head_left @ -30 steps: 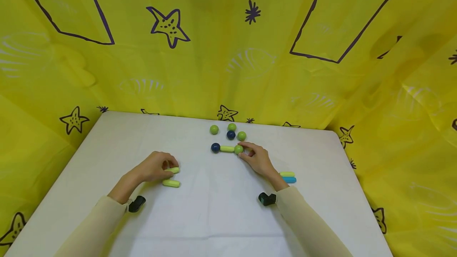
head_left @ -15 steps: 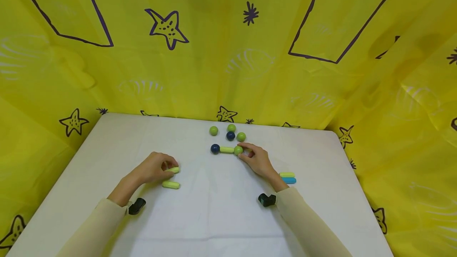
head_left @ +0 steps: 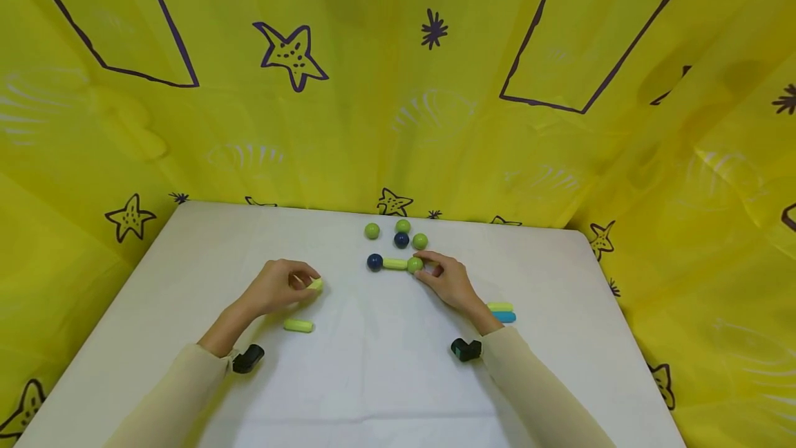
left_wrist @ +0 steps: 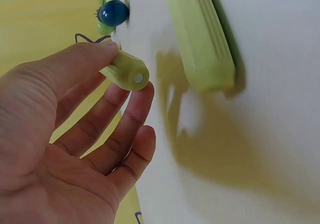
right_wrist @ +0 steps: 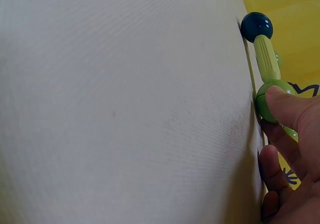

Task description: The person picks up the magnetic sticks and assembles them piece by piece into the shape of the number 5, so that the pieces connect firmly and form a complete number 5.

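Note:
My left hand [head_left: 278, 288] pinches a light green stick [head_left: 316, 285] above the table; in the left wrist view the stick [left_wrist: 126, 72] shows a round metal spot on its end. Another green stick [head_left: 298, 325] lies just below that hand. My right hand [head_left: 449, 283] pinches a green ball [head_left: 414, 265] between thumb and finger. That ball touches one end of a green stick [head_left: 394, 264], whose other end meets a dark blue ball [head_left: 375, 262]. The right wrist view shows the same row, with its blue ball [right_wrist: 257, 26] at the far end.
Behind the row sit several loose balls: green ones [head_left: 372, 231] and a dark blue one [head_left: 401, 240]. A green stick [head_left: 500, 307] and a blue stick [head_left: 504, 317] lie beside the right forearm. Yellow patterned cloth [head_left: 361, 123] hangs around the white table [head_left: 373, 372].
My left hand has lifted its stick and moved a little right and away from the stick lying below. The right hand keeps its hold on the green ball.

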Tool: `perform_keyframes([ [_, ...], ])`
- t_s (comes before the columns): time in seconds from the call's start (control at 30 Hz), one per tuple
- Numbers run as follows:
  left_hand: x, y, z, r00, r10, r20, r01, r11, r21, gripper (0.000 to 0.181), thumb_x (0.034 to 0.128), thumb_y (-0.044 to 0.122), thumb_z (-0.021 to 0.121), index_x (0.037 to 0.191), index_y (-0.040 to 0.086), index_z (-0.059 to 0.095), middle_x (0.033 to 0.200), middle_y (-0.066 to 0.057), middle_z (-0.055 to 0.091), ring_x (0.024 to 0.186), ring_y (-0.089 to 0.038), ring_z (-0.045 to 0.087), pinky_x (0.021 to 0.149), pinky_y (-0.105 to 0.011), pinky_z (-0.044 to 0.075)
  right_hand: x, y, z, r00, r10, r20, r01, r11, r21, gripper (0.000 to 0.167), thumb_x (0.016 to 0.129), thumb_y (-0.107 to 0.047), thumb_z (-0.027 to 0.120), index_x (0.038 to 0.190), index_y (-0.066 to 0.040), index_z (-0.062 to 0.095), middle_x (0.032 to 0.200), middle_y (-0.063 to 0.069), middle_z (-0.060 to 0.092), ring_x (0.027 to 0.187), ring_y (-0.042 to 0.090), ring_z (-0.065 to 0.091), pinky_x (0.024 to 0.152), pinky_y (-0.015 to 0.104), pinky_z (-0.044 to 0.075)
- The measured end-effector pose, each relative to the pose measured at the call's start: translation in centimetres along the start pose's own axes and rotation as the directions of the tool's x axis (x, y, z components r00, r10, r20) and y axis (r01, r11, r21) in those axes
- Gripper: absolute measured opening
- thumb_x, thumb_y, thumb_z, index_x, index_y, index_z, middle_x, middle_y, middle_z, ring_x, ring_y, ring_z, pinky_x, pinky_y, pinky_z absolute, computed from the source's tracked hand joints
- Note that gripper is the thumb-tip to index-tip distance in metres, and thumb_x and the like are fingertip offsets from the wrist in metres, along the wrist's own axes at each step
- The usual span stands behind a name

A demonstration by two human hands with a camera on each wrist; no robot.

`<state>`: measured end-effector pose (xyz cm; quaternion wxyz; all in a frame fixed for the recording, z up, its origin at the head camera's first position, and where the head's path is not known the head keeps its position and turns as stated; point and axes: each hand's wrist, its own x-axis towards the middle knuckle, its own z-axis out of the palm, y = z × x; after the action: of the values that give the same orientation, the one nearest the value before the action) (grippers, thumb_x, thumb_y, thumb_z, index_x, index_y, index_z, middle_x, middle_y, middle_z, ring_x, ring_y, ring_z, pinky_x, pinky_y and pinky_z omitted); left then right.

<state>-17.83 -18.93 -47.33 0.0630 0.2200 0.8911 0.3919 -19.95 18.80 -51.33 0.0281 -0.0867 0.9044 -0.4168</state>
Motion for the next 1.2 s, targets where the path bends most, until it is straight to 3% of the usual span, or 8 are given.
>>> perform_keyframes([
  [0.2, 1.0, 0.9, 1.1, 1.0, -0.029, -0.006, 0.029, 1.0, -0.007, 0.02, 0.0835, 0.007, 0.083, 0.102, 0.005, 0.077, 0.085, 0.002, 0.07, 0.075, -0.014, 0.065, 0.069, -0.029, 0.054, 0.0, 0.0, 0.0, 1.0, -0.008, -0.006, 0.008, 1.0, 0.003, 0.038, 0.093, -0.018, 0.078, 0.131, -0.018, 0.071, 0.08, 0.002, 0.057, 0.073, 0.017, 0.05, 0.067, 0.032, 0.04],
  [0.43, 2.2, 1.7, 2.2, 0.999, -0.001, -0.039, 0.001, 1.0, -0.005, 0.019, 0.0837, 0.007, 0.083, 0.102, 0.005, 0.078, 0.084, 0.002, 0.071, 0.077, -0.014, 0.065, 0.072, -0.03, 0.054, -0.1, 0.1, 0.0, 1.0, -0.015, -0.008, 0.015, 1.0, 0.002, 0.039, 0.093, -0.018, 0.078, 0.131, -0.018, 0.07, 0.086, 0.001, 0.061, 0.073, 0.017, 0.051, 0.067, 0.031, 0.041],
  [0.6, 2.8, 2.3, 2.8, 0.998, -0.011, -0.066, 0.007, 0.998, -0.062, 0.02, 0.0835, 0.008, 0.083, 0.102, 0.004, 0.078, 0.085, -0.001, 0.074, 0.076, -0.015, 0.069, 0.071, -0.029, 0.056, 0.0, 0.0, -0.1, 1.0, -0.016, -0.002, 0.016, 1.0, 0.005, 0.039, 0.093, -0.018, 0.078, 0.131, -0.018, 0.07, 0.087, 0.002, 0.062, 0.073, 0.016, 0.051, 0.067, 0.03, 0.041],
  [0.83, 3.8, 3.0, 3.5, 0.994, -0.074, -0.085, 0.061, 0.987, -0.148, 0.021, 0.0838, 0.01, 0.082, 0.104, 0.005, 0.079, 0.088, -0.002, 0.075, 0.077, -0.016, 0.072, 0.071, -0.032, 0.057, 0.1, 0.0, -0.3, 1.0, -0.014, 0.008, 0.014, 1.0, 0.008, 0.039, 0.093, -0.018, 0.078, 0.132, -0.018, 0.07, 0.083, 0.001, 0.06, 0.073, 0.017, 0.051, 0.067, 0.031, 0.041],
  [1.07, 4.7, 3.1, 4.7, 0.989, -0.118, -0.091, 0.09, 0.96, -0.265, 0.021, 0.0821, 0.01, 0.084, 0.101, 0.003, 0.078, 0.085, -0.004, 0.076, 0.075, -0.016, 0.073, 0.062, -0.028, 0.055, 0.3, 0.2, -0.2, 0.999, -0.042, 0.005, 0.042, 0.999, 0.008, 0.039, 0.092, -0.018, 0.079, 0.13, -0.017, 0.071, 0.082, 0.002, 0.061, 0.068, 0.015, 0.051, 0.064, 0.029, 0.04],
  [1.2, 5.2, 3.3, 5.5, 0.983, -0.179, -0.049, 0.151, 0.924, -0.351, 0.024, 0.0827, 0.009, 0.085, 0.105, 0.003, 0.077, 0.088, -0.007, 0.076, 0.071, -0.016, 0.071, 0.06, -0.031, 0.056, 0.3, 0.0, -0.2, 0.999, -0.049, 0.007, 0.048, 0.999, 0.014, 0.038, 0.092, -0.017, 0.079, 0.13, -0.016, 0.071, 0.096, 0.004, 0.067, 0.068, 0.015, 0.051, 0.063, 0.028, 0.041],
])
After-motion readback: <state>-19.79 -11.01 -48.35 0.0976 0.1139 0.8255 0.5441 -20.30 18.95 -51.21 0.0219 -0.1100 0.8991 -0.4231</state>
